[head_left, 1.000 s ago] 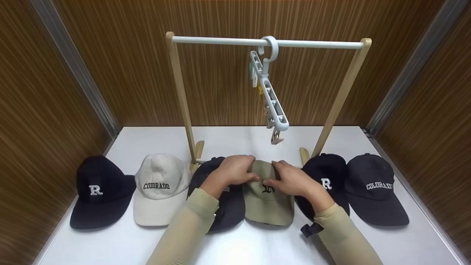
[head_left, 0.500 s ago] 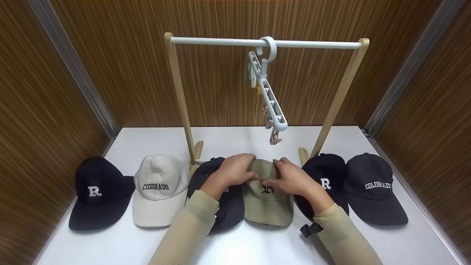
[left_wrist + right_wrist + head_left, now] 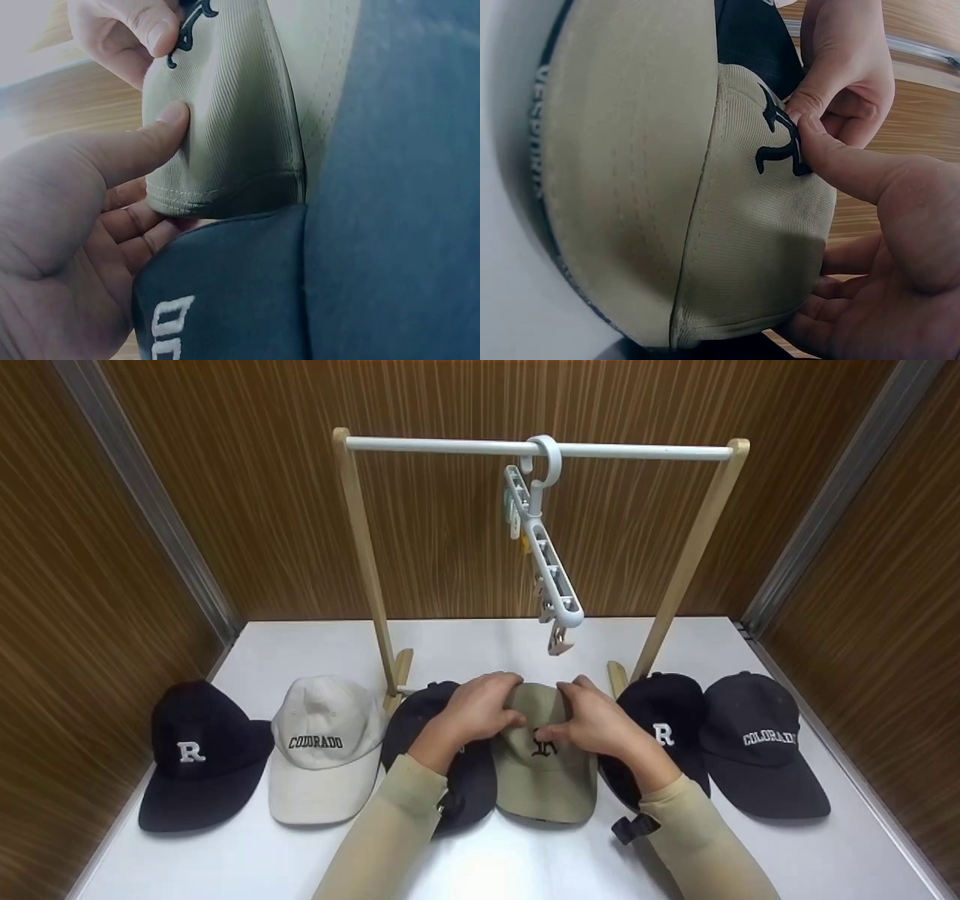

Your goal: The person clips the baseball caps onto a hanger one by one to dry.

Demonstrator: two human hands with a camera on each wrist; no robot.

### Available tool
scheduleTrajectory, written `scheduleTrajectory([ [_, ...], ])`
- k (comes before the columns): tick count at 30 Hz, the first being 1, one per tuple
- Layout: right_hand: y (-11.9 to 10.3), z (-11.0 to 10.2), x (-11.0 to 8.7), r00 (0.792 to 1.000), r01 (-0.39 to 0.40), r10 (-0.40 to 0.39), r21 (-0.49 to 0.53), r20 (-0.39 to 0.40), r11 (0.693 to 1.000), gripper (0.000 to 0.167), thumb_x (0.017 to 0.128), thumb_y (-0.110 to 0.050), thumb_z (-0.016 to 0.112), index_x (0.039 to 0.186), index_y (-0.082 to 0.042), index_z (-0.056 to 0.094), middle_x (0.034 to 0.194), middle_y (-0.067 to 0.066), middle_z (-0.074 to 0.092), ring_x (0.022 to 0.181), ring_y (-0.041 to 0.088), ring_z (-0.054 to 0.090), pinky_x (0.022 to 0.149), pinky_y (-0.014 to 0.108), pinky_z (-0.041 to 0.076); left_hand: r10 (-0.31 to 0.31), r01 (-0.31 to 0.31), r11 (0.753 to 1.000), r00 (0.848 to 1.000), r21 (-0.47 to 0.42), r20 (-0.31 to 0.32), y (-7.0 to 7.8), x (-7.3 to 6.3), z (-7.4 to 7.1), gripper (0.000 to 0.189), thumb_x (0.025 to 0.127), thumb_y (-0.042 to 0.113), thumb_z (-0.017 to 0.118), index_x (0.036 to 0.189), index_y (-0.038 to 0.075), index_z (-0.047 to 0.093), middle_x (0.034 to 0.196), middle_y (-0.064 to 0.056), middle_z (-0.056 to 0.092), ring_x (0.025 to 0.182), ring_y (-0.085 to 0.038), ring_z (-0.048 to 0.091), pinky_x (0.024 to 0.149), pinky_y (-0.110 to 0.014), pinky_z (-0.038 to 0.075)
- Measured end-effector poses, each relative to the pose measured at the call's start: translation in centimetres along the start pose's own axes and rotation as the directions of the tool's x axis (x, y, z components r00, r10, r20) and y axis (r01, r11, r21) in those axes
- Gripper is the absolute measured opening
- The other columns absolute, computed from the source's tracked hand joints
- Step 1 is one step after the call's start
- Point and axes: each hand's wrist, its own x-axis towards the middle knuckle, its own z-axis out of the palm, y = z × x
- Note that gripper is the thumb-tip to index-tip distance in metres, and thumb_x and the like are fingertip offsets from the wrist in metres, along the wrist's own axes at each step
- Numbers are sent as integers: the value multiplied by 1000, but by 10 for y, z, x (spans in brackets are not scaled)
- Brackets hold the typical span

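Note:
An olive baseball cap (image 3: 547, 791) with a dark letter sits in the middle of the row, its brim toward me. My left hand (image 3: 480, 709) holds the left side of its crown; in the left wrist view the thumb presses the front and the fingers (image 3: 131, 225) reach round behind. On the other side my right hand (image 3: 596, 724) grips the crown the same way, thumb by the dark letter (image 3: 784, 142). A dark cap (image 3: 465, 791) lies partly under my left forearm. Beside my right wrist is a navy cap (image 3: 660, 701) with a white R.
A white cap (image 3: 322, 780) and a navy R cap (image 3: 202, 780) lie at the left, a charcoal cap (image 3: 757, 765) at the right. Behind stands a wooden rack (image 3: 360, 547) with a white bar, from which a clip hanger (image 3: 551, 562) hangs above the caps.
The whole view shifts very slightly. Both hands stay on the olive cap, with little visible movement.

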Motion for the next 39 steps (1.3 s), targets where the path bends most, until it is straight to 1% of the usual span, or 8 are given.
scheduleTrajectory([
  [7, 0, 1, 2, 999, -36, 37, 57, -5, 998, 106, 79, -47, 102, 152, 15, 55, 120, 18, 60, 102, 32, 63, 96, 53, 57, 11, -12, 999, 999, -35, -30, 1, -4, -1, 58, 98, 24, 87, 148, 4, 65, 145, -15, 70, 136, -32, 65, 115, -48, 51],
  [10, 0, 1, 2, 999, -43, 44, 81, -11, 996, 101, 77, -47, 103, 147, 12, 60, 121, 18, 60, 103, 32, 64, 96, 54, 57, 11, -13, 999, 999, -48, -32, 2, -5, -2, 57, 99, 22, 87, 148, 3, 65, 145, -15, 70, 137, -32, 64, 115, -48, 50],
  [13, 1, 1, 2, 999, -46, 49, 114, -19, 992, 92, 75, -45, 105, 138, 9, 64, 120, 18, 61, 103, 32, 64, 94, 54, 57, 14, -15, 998, 999, -61, -30, 2, -5, -2, 56, 99, 22, 87, 148, 3, 65, 144, -15, 70, 136, -32, 65, 115, -48, 50],
  [17, 1, -1, 3, 998, -48, 52, 167, -19, 985, 85, 74, -41, 106, 129, 7, 63, 118, 18, 63, 101, 31, 64, 89, 53, 57, 20, -22, 997, 999, -72, -30, 3, -6, -3, 55, 100, 21, 86, 147, 2, 66, 142, -15, 70, 131, -31, 67, 113, -48, 51],
  [24, 0, -5, 2, 995, -97, 93, 202, 28, 975, 86, 74, -41, 106, 127, 7, 60, 109, 15, 70, 96, 29, 67, 83, 49, 58, 14, -15, 996, 1000, -86, -17, 4, -6, -5, 51, 101, 22, 85, 145, 4, 67, 140, -13, 71, 127, -29, 67, 111, -48, 52],
  [28, 0, -7, 3, 992, -120, 112, 208, 49, 971, 83, 76, -42, 104, 128, 7, 62, 109, 14, 71, 97, 29, 66, 84, 47, 57, 10, -13, 993, 1000, -115, -24, 3, -7, -5, 43, 99, 22, 87, 135, 5, 71, 128, -10, 74, 115, -26, 69, 103, -47, 55],
  [32, 0, -10, 2, 992, -122, 114, 244, 45, 962, 75, 77, -38, 103, 124, 6, 64, 106, 13, 71, 94, 28, 64, 80, 43, 54, 0, -6, 988, 999, -156, -37, 1, -6, -5, 35, 97, 23, 89, 124, 6, 74, 113, -6, 74, 101, -23, 68, 92, -45, 56],
  [39, 3, -10, 2, 992, -124, 113, 315, 53, 941, 64, 79, -33, 103, 117, 4, 67, 101, 11, 71, 90, 26, 63, 75, 38, 53, -29, 22, 980, 999, -196, -32, 0, -8, -6, 31, 96, 23, 90, 117, 7, 73, 102, -2, 71, 91, -19, 63, 84, -42, 54],
])
